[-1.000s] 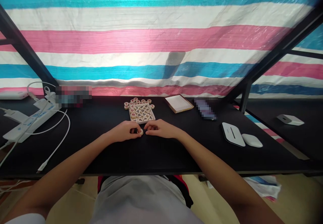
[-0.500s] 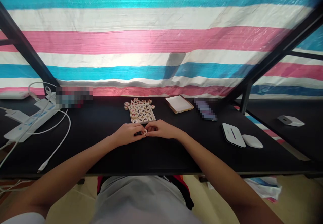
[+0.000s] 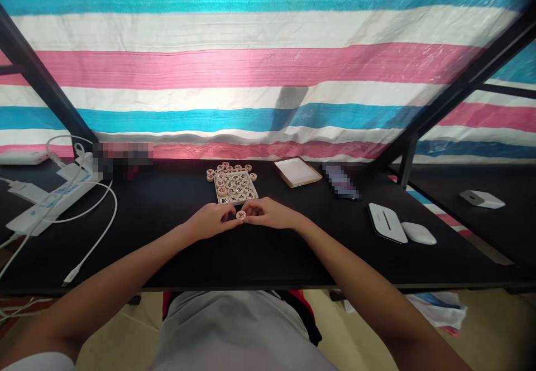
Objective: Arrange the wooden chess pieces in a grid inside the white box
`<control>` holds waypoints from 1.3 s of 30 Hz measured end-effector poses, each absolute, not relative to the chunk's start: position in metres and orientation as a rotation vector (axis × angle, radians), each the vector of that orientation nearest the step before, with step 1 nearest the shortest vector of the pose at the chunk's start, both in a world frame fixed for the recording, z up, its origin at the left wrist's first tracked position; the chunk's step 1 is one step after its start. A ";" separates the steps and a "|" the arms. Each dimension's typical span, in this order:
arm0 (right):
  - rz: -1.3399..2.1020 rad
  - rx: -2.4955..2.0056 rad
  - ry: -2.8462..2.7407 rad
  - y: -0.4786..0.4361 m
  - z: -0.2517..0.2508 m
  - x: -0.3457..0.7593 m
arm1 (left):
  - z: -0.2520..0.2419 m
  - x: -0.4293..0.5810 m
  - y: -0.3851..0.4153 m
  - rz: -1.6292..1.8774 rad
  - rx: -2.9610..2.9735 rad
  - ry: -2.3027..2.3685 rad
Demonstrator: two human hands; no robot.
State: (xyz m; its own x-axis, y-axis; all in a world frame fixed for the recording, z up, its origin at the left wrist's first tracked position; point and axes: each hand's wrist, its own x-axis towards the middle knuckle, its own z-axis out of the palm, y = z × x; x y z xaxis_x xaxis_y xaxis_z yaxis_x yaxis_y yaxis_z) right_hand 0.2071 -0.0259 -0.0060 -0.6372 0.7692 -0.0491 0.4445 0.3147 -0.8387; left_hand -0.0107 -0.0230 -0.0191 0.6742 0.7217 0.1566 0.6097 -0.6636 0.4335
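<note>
Piece (image 3: 240, 215) sits between the hands, just nearer than the tray (image 3: 237, 202), right hand (image 3: 271, 213) seemingly pinching its rim, left hand (image 3: 209, 220) narrowly parted, contact unclear; light edge grip, face uncovered, suits best.

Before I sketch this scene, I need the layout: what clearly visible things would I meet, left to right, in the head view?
Power strip, left hand, round game piece, right hand, flat box, slotted white device, rounded white object, white block.
</note>
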 end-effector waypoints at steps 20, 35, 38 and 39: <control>1.232 -1.060 -2.243 -0.024 -0.008 0.209 | -0.017 -0.014 -0.021 0.369 2.546 1.027; 1.237 -1.034 -2.241 -0.025 -0.008 0.207 | -0.017 -0.013 -0.022 0.439 2.477 0.977; 1.244 -1.048 -2.229 -0.026 -0.007 0.207 | -0.017 -0.013 -0.022 0.436 2.480 0.978; 1.243 -1.050 -2.230 -0.026 -0.007 0.207 | -0.017 -0.013 -0.022 0.434 2.481 0.977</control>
State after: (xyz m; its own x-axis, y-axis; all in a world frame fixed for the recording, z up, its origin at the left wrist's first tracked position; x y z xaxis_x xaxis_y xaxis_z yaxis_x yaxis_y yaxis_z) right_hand 0.2068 -0.0257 -0.0067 -0.6493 0.7600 -0.0298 0.4247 0.3298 -0.8431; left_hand -0.0131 -0.0216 -0.0168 0.7015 0.7012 0.1272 0.5644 -0.6556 0.5016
